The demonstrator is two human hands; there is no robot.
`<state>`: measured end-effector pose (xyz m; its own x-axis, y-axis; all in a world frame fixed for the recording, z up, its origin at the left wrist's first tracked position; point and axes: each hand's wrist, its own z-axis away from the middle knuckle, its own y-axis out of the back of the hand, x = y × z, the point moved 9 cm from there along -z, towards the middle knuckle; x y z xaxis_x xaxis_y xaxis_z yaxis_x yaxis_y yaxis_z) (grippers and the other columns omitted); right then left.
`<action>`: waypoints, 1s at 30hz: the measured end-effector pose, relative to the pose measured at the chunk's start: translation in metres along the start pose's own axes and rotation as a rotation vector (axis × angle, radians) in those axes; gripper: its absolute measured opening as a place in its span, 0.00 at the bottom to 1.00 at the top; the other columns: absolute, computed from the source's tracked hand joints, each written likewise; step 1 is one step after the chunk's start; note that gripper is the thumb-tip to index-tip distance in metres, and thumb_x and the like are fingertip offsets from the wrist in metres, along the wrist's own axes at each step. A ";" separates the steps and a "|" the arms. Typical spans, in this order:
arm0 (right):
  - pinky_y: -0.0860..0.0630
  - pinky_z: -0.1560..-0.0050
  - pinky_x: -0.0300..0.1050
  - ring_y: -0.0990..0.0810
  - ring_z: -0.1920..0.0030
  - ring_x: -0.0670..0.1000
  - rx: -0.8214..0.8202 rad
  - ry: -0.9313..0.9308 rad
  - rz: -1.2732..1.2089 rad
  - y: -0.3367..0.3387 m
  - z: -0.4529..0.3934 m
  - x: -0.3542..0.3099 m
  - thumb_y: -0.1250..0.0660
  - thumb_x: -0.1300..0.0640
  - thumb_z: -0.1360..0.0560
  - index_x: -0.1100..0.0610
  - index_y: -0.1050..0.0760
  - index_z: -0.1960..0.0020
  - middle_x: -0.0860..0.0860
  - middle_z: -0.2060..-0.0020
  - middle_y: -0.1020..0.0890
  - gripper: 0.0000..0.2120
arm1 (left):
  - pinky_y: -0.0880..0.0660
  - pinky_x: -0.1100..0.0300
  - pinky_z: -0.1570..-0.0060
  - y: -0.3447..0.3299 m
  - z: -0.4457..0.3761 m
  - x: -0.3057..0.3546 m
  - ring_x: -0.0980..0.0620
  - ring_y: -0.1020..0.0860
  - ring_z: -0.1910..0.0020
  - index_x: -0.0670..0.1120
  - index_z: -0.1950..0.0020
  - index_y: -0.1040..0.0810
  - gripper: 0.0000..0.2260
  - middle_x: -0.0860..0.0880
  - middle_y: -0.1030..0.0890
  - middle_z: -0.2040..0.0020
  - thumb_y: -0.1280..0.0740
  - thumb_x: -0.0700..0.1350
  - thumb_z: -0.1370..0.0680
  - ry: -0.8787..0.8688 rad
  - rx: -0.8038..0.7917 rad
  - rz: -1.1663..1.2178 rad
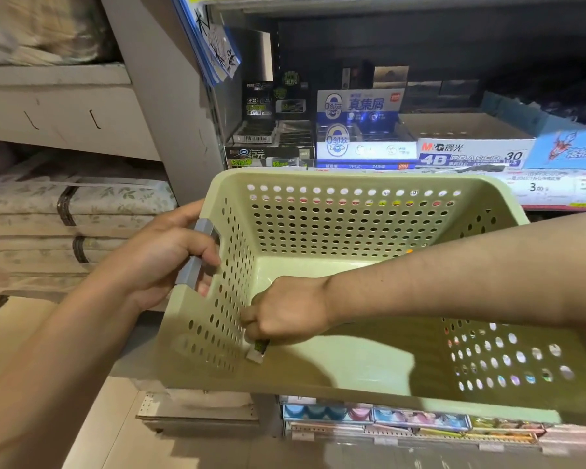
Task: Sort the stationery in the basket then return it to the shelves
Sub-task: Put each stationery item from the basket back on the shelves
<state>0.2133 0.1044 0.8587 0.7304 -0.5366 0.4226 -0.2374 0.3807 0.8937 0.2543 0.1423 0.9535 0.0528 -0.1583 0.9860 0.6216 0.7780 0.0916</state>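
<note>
- Right hand (286,311): reaches down into the basket, fingers curled tight round a small eraser (258,351) at the near-left corner of the floor. White end and dark sleeve stick out below the fist.
- Eraser: touching or just off the basket floor; cannot tell which.
- Left hand (170,257): fingers wrapped round the grey handle (197,255) on the basket's left wall, carrying the weight.
- Basket (352,179): pale green, perforated, tilted toward the person; no other stationery visible inside.
- Shelf behind: black eraser boxes (268,143), blue-and-white boxes (362,130), a 4B eraser box (471,154).
- Risk: only part of the eraser sits in the fist; it may slip on the lift and drop back.
- Risk: one-handed hold; a tilt could knock the boxes.
- Risk: similar packaging, so it may go in the wrong box.
</note>
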 end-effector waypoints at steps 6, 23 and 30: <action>0.32 0.66 0.44 0.22 0.56 0.55 -0.132 -0.032 -0.070 0.015 0.010 0.009 0.39 0.55 0.24 0.56 0.25 0.49 0.51 0.54 0.20 0.08 | 0.30 0.63 0.82 0.009 -0.002 -0.006 0.47 0.32 0.81 0.52 0.53 0.20 0.27 0.46 0.22 0.74 0.44 0.23 0.35 0.031 0.025 -0.001; 0.33 0.60 0.22 0.27 0.55 0.41 0.328 -0.566 -0.653 0.134 0.090 0.120 0.35 0.55 0.24 0.55 0.25 0.36 0.47 0.48 0.21 0.16 | 0.30 0.62 0.82 0.021 0.001 -0.002 0.48 0.26 0.79 0.49 0.48 0.22 0.25 0.39 0.21 0.60 0.44 0.25 0.33 0.088 0.072 0.027; 0.21 0.56 0.38 0.22 0.69 0.40 0.580 -0.791 -0.775 0.151 0.093 0.189 0.29 0.59 0.28 0.61 0.23 0.44 0.54 0.56 0.17 0.14 | 0.30 0.62 0.82 0.017 0.005 0.002 0.50 0.26 0.78 0.50 0.53 0.21 0.24 0.37 0.20 0.56 0.45 0.25 0.32 0.096 0.091 0.031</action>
<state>0.2556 -0.0097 1.0876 0.2667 -0.8527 -0.4493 -0.3113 -0.5174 0.7971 0.2610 0.1586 0.9575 0.1481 -0.1869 0.9712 0.5452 0.8347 0.0775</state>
